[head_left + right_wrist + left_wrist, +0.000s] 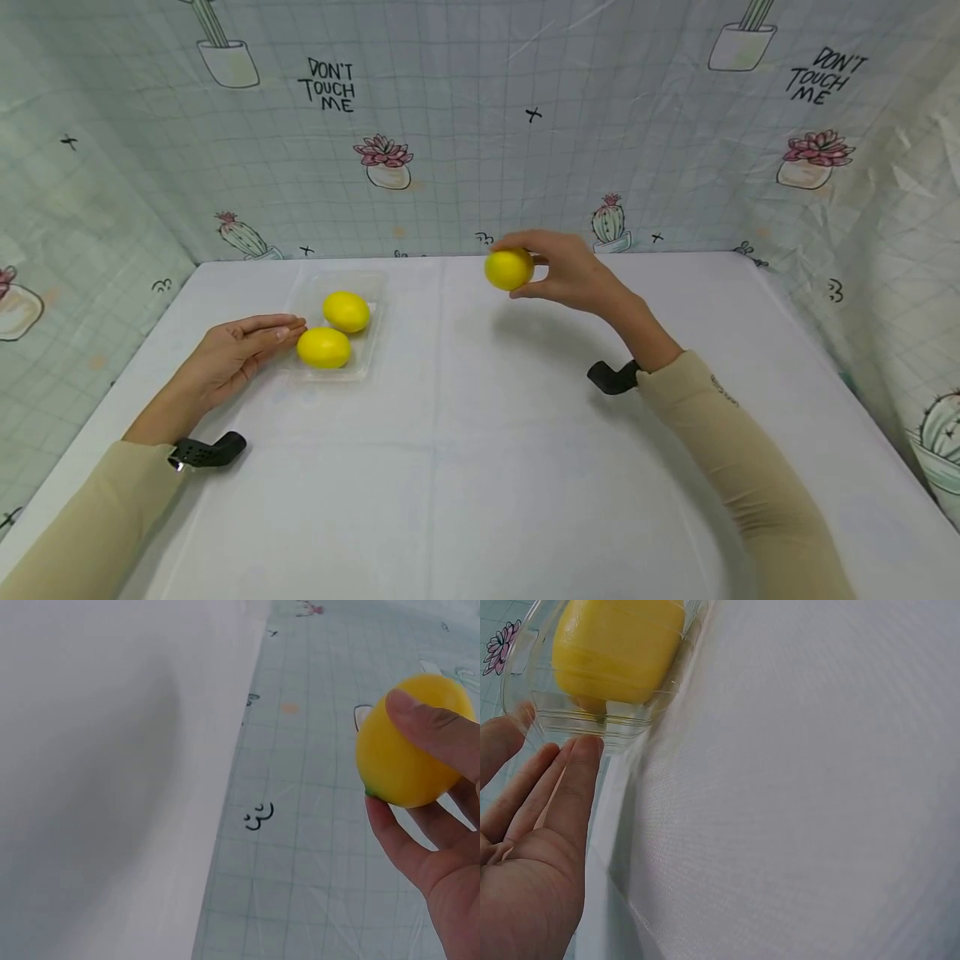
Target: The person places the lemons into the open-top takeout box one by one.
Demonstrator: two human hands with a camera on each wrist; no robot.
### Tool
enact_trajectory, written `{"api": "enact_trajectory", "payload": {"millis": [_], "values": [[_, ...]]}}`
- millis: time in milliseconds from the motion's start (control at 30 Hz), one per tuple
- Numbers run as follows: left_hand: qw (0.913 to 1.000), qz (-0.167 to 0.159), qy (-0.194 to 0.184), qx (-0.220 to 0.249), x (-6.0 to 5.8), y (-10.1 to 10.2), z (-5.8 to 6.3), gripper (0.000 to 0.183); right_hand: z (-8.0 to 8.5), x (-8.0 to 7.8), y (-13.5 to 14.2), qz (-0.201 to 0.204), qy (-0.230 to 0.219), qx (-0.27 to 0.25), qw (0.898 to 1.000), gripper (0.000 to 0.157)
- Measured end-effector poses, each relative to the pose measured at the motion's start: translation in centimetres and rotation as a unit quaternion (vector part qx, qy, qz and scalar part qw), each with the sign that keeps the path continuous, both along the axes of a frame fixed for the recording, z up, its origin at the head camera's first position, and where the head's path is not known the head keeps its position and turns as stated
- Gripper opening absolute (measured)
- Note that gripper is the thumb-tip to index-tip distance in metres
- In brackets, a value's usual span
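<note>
My right hand [572, 271] holds a yellow lemon [508, 269] above the back of the white table, thumb on one side and fingers on the other. In the right wrist view a green tip shows at one end of this lemon [390, 761]. Two more lemons, a rear one [347, 312] and a front one [324, 347], lie in a clear plastic container [366, 354] at the left. At its left side is my left hand [243, 357], fingers nearly straight, fingertips against the container's wall [619, 727] in the left wrist view.
A white cloth covers the table [465, 467]. Behind it and at both sides hangs a curtain [465, 150] printed with potted plants and lettering. Each wrist wears a black band with a camera, such as the right one [613, 377].
</note>
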State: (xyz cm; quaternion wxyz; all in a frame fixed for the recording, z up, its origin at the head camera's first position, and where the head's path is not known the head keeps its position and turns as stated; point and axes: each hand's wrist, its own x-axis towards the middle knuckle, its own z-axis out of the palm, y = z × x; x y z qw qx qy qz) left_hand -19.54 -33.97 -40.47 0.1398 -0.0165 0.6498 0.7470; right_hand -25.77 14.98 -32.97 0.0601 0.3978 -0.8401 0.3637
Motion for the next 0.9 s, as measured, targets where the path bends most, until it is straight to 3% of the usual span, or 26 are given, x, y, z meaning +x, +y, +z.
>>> {"api": "enact_trajectory", "payload": {"millis": [367, 900], "values": [[1.0, 0.002, -0.003, -0.007, 0.1, 0.1, 0.3, 0.032, 0.5, -0.6, -3.7, 0.024, 0.015, -0.004, 1.0, 0.06], [1.0, 0.001, -0.001, -0.008, 0.2, 0.1, 0.2, 0.029, 0.4, -1.1, -7.5, 0.052, 0.001, -0.041, 0.998, 0.061]]}}
